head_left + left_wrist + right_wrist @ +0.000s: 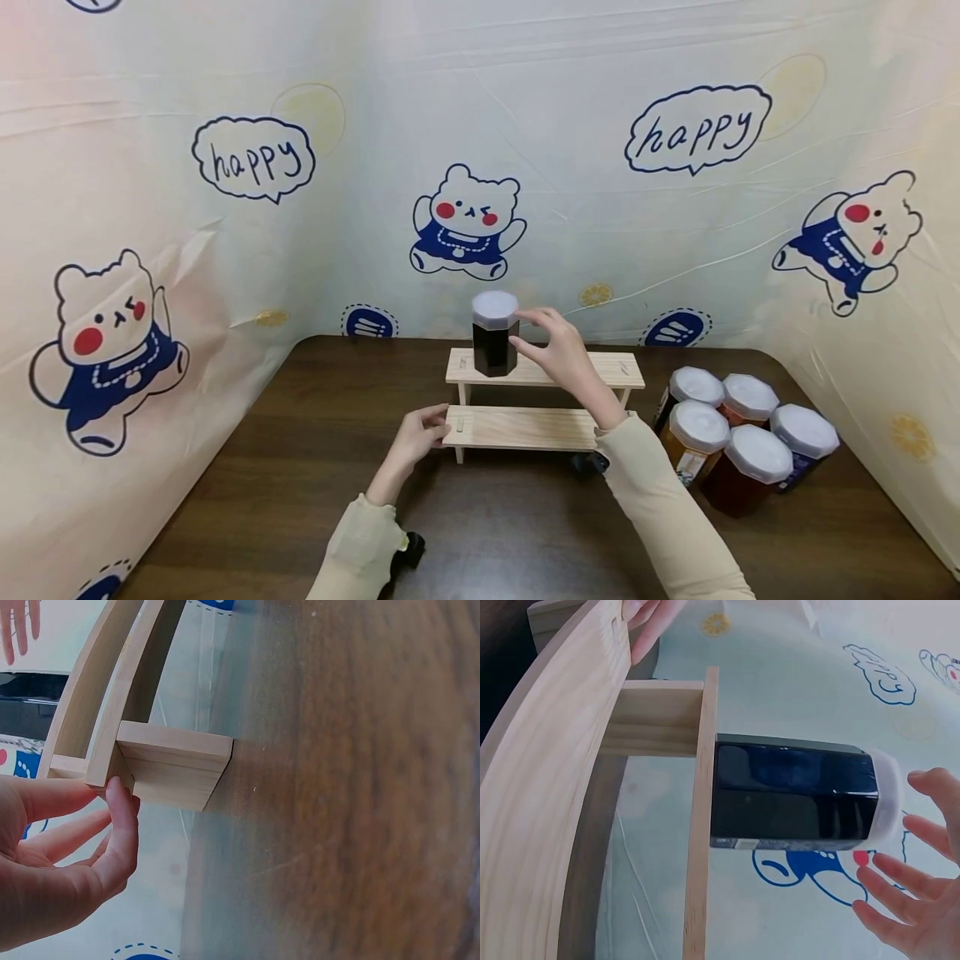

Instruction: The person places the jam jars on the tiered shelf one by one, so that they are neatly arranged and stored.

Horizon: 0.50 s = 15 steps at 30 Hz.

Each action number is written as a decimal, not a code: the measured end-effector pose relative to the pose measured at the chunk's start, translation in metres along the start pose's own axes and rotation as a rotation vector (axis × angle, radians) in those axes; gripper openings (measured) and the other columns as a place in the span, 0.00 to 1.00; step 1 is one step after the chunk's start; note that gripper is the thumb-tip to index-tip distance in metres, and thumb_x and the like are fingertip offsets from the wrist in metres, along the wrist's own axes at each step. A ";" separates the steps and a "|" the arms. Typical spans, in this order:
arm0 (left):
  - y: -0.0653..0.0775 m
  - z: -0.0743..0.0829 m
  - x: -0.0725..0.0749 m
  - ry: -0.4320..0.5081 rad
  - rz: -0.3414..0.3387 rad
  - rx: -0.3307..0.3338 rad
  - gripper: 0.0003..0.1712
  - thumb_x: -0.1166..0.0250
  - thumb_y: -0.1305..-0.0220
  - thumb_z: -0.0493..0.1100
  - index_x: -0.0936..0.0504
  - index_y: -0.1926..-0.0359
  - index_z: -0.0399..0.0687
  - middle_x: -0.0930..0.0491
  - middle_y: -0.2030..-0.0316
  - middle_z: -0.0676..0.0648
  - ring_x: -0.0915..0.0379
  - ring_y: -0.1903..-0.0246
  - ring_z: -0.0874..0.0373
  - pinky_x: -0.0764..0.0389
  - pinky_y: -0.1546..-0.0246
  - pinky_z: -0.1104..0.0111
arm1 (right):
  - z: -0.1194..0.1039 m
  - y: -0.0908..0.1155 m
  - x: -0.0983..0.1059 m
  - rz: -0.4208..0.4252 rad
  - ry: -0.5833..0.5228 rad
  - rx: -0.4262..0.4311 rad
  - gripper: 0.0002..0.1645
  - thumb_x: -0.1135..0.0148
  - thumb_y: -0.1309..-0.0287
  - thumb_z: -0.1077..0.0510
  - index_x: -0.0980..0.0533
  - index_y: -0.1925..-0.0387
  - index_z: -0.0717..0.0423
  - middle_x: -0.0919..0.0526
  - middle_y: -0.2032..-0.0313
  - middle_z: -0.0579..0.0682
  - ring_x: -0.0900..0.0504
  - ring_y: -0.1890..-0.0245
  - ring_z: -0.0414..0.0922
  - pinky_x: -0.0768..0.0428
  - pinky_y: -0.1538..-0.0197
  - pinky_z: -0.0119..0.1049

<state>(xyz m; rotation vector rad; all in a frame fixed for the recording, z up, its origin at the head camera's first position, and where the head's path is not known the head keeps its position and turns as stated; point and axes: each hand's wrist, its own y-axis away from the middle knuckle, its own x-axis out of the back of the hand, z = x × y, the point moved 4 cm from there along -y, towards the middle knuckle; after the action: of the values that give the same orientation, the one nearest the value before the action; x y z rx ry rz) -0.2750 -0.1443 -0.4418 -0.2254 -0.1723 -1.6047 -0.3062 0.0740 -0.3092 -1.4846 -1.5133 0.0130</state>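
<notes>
A dark jar with a white octagonal lid (pixel 495 346) stands upright on the upper step, near the left end of a two-step wooden rack (pixel 525 427). My right hand (pixel 562 354) is just right of the jar with thumb and fingers spread. In the right wrist view that hand (pixel 922 881) is apart from the jar's lid (pixel 887 799), and the jar's base meets the upper board (pixel 701 825). My left hand (pixel 416 437) pinches the left end of the lower step. The left wrist view shows thumb and fingertips at the board's corner (pixel 112 761).
Several jars with white lids (pixel 750 454) stand grouped on the brown table (pixel 262 467), right of the rack. A small black object (pixel 588 464) lies under the rack's lower right side. A printed curtain (pixel 555 167) hangs behind and at both sides.
</notes>
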 end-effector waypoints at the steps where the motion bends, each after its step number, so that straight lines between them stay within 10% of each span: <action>1: 0.002 0.004 0.000 0.001 -0.006 -0.002 0.21 0.45 0.48 0.23 0.31 0.50 0.21 0.27 0.70 0.35 0.31 0.78 0.59 0.23 0.79 0.71 | 0.000 0.002 0.002 0.003 -0.001 0.008 0.22 0.36 0.51 0.54 0.25 0.53 0.57 0.25 0.55 0.54 0.26 0.55 0.50 0.26 0.53 0.44; 15: -0.017 -0.032 0.003 0.066 -0.032 -0.114 0.21 0.41 0.48 0.30 0.27 0.50 0.29 0.27 0.72 0.40 0.28 0.76 0.57 0.21 0.78 0.65 | 0.004 0.032 0.028 -0.055 0.025 0.009 0.19 0.37 0.50 0.57 0.24 0.54 0.56 0.24 0.57 0.54 0.25 0.57 0.50 0.26 0.54 0.46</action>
<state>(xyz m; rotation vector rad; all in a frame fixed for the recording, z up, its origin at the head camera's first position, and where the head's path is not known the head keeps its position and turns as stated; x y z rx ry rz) -0.2936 -0.1540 -0.4715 -0.2585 -0.0337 -1.6536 -0.2780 0.1057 -0.3135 -1.4299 -1.5313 -0.0314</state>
